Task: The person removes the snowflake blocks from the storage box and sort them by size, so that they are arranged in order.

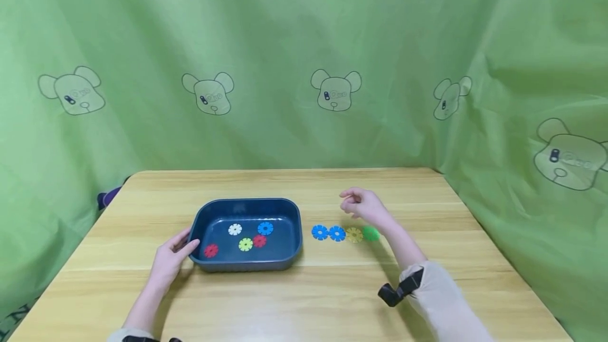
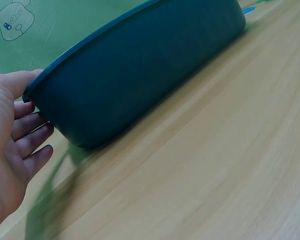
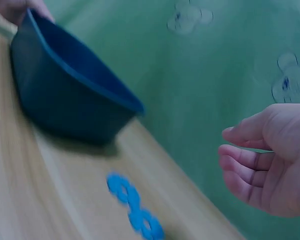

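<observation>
A dark blue rectangular basin [image 1: 247, 267] holds several snowflake discs: a white disc [image 1: 235, 229], a blue disc [image 1: 265, 228], a yellow-green disc [image 1: 245, 245] and two red discs, one [image 1: 211, 250] at the near left. My left hand [image 1: 172, 257] grips its left end, thumb over the rim and fingers against the outer wall [image 2: 130, 75]. To the right of the basin, two blue discs [image 1: 337, 234], a yellow disc [image 1: 354, 235] and a green disc [image 1: 371, 233] lie in a row. Above this row hovers my right hand [image 1: 364, 206], fingers loosely bent and nothing in them [image 3: 270, 160].
The wooden table [image 1: 294, 305] carries the basin and the row of discs. A green curtain [image 1: 275, 25] with bear-head prints hangs behind it and along both sides. Something purple [image 1: 109, 196] shows past the table's left edge.
</observation>
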`<state>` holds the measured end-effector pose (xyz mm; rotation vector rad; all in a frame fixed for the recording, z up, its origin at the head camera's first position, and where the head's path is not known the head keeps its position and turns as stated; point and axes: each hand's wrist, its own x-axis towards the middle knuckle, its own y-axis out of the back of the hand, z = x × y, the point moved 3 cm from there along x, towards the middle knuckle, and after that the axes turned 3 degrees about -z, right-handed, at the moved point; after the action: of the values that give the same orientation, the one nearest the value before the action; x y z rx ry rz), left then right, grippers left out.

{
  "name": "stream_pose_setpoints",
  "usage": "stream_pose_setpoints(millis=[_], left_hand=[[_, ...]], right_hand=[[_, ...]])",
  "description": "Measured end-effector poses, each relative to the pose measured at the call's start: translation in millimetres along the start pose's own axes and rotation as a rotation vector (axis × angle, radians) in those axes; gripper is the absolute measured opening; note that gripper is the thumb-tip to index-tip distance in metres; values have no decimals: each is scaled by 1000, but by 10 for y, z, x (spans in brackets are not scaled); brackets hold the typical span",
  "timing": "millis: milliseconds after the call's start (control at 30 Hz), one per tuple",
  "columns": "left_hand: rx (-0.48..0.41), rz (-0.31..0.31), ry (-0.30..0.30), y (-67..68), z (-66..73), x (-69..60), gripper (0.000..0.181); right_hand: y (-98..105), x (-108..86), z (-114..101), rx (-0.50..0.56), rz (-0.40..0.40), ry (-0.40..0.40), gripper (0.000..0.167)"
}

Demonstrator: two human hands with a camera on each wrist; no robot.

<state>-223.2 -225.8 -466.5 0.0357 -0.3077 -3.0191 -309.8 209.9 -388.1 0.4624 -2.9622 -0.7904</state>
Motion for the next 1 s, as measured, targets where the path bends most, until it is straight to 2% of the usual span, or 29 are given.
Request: stream_pose_setpoints(millis=[200, 433, 733, 1000], left_hand=[[-3, 5, 10, 11, -3, 2, 55], [-9, -4, 13, 15, -16, 13, 55], [1, -6, 20, 12, 1, 19, 55], [-4, 2, 10, 5, -8, 21, 54]], right_hand=[[-340, 117, -317, 74, -43, 58, 35], [-742, 253, -588, 99, -83, 95, 31], [-1158, 415, -715, 171, -89, 33, 29], [-1458, 547, -628, 273, -105, -71, 31]])
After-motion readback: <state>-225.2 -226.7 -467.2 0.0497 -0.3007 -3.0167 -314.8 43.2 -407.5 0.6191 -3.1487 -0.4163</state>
